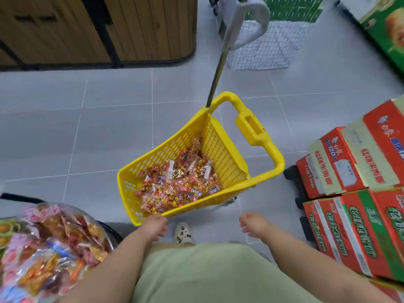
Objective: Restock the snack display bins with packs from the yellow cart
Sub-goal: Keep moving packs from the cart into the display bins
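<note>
**Both hands low at the cart's near end**

The yellow cart point(220, 149) stands on the grey tile floor point(87, 127) straight ahead of the person, its handle point(253, 130) at the far right and a grey pole point(218, 68) rising from its far corner. Snack packs point(175, 186) lie in a heap across its bottom.

Both forearms reach forward and down from the body, roughly parallel and apart. The left hand point(154, 225) sits at the cart's near corner, overlapping the rim from this view. Whether it touches the plastic I cannot tell. Its fingers point(160, 235) hang loosely curled, pointing down, and hold nothing. The right hand point(251, 224) hovers just short of the cart's near side, clear of it, with the fingers also loosely curled and nothing in them.

A round display bin point(110, 231) is at the lower left, beside the left elbow, piled with bagged snacks point(48, 248). One shoe point(183, 232) shows on the floor between the hands. Stacked red and green cartons point(349, 215) stand to the right of the right arm.
</note>
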`<state>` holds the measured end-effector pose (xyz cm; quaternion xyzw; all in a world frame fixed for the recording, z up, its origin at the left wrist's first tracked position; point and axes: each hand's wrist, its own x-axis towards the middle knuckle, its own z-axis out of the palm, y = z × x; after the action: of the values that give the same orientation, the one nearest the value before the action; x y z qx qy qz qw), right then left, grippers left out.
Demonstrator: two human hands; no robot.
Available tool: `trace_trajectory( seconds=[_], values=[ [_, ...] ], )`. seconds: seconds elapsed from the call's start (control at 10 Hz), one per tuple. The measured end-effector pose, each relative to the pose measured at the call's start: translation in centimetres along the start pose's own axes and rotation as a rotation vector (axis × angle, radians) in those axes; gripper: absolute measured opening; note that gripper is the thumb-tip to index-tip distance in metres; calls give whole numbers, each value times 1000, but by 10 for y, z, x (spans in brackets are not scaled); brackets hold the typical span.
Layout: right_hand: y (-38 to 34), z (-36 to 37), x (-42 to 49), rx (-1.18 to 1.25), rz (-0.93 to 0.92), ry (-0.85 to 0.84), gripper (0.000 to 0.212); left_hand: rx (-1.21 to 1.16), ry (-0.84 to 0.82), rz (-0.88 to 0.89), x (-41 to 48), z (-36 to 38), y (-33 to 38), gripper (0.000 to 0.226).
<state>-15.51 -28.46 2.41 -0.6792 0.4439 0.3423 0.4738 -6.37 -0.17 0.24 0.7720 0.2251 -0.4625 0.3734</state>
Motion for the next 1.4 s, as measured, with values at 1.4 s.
trace_trajectory(
  seconds=[1.4],
  values=[
    [-153,133,219,95,533,-150,58,-262,62,-172,123,-3,21,22]
  ],
)
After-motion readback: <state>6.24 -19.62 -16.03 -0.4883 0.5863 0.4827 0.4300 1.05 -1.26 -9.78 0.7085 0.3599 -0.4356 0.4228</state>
